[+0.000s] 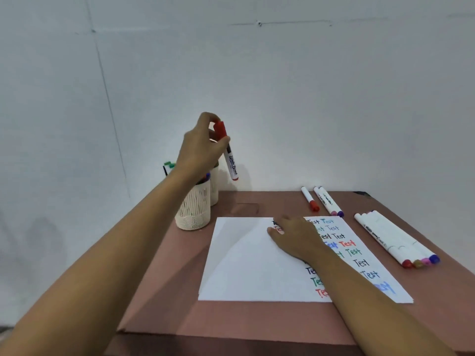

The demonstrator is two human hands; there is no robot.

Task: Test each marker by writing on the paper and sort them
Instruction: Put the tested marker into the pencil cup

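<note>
Two bare forearms in front, stretched over the table toward the paper. Right hand flat on the paper's far half, fingers straight, covering part of the coloured "Test" words on its right side. Left hand raised beyond the paper's far left corner, pinching a red marker by its cap, barrel downward, in the air. Below it, just past that same corner, two white cups with markers inside. Beyond the paper's far right corner, three capped markers side by side. Right of the paper, four more markers in a row.
</note>
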